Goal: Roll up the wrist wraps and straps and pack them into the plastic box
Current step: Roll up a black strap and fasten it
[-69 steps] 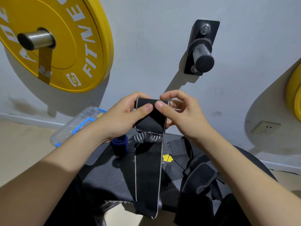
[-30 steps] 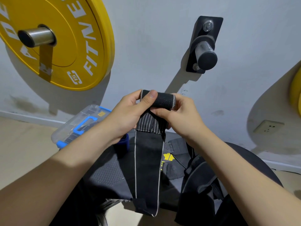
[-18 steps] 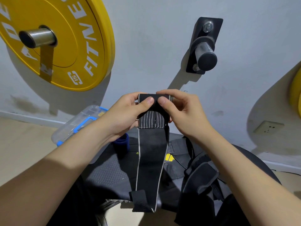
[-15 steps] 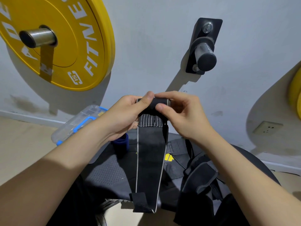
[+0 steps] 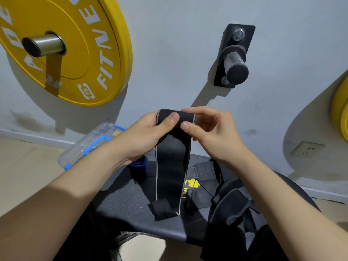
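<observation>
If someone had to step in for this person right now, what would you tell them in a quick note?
Left hand and right hand: both pinch the rolled top of the black wrap; its loose tail hangs toward the bench.
Done: a blue roll stands on the bench, not boxed.
Left: finish this roll, roll the black straps heaped on the right, then pack everything into the plastic box to the left of the bench.

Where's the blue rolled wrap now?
Head view, left of centre: blue wrap on the black bench, below the left hand, near the plastic box.
</observation>
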